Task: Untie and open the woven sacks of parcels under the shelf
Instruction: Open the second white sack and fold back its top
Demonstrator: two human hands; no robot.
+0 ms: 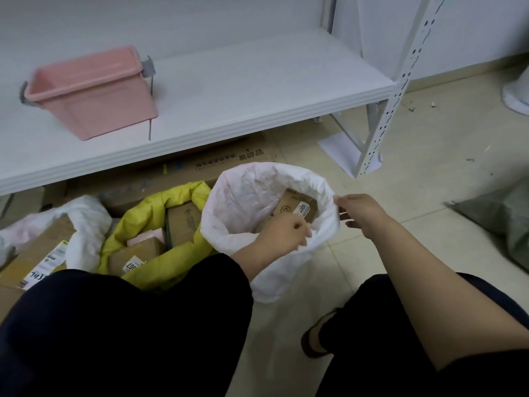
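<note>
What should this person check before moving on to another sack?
1. White sack mouth spread wide, parcels visible inside: ok.
2. Left hand and right hand both hold its rim: ok.
3. Yellow sack beside it open: ok.
4. Grey sack on the floor to the right untied: cannot tell.
5. White sack would stay upright if released: cannot tell.

Parcel storeroom: metal shelving (pixel 398 90), parcel-filled sacks (pixel 257 196).
</note>
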